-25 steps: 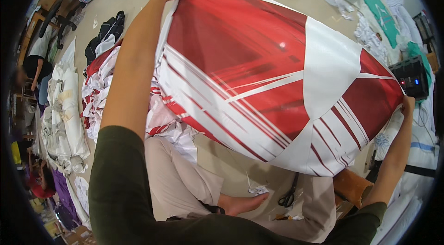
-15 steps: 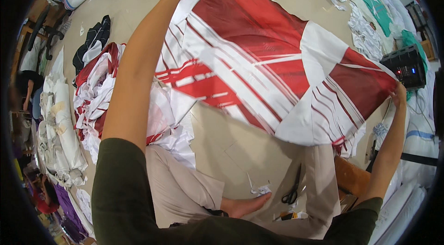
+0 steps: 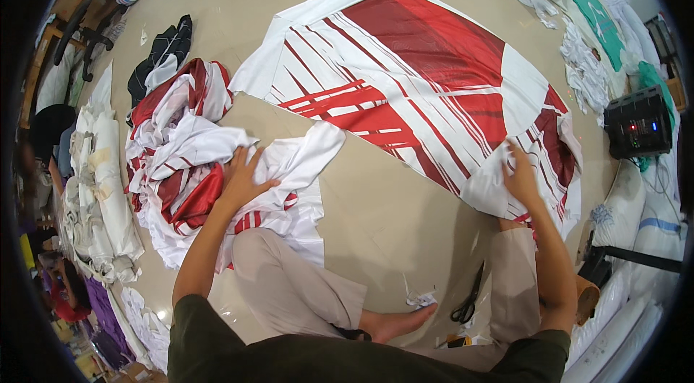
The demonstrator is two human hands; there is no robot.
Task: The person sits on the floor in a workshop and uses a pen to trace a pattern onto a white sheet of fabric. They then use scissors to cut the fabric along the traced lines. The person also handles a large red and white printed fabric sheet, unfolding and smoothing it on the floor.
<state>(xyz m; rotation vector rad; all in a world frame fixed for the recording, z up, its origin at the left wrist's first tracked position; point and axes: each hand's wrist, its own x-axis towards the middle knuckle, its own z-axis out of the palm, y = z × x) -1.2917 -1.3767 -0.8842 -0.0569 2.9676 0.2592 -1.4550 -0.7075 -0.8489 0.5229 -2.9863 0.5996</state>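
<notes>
A large red, maroon and white striped piece of printed fabric (image 3: 448,105) lies spread on the floor in front of me. My right hand (image 3: 522,179) rests on its near right part, fingers stretched over a white area. That end of the fabric is folded and rumpled close to my knee. To the left is a crumpled heap of red and white fabric (image 3: 188,141). My left hand (image 3: 244,179) lies on the heap's right side with its fingers spread, touching white cloth.
Black scissors (image 3: 468,303) and paper-like scraps (image 3: 421,299) lie near my bare foot (image 3: 397,321). A black speaker-like box (image 3: 637,123) stands at the right beside white sacks. Rolled white material (image 3: 105,191) lies at the left, and dark cloth (image 3: 160,58) is beyond the heap.
The striped fabric, held up and stretched between both hands before, now lies on the floor. My left hand has let go and come back to the heap; my right hand has moved inward.
</notes>
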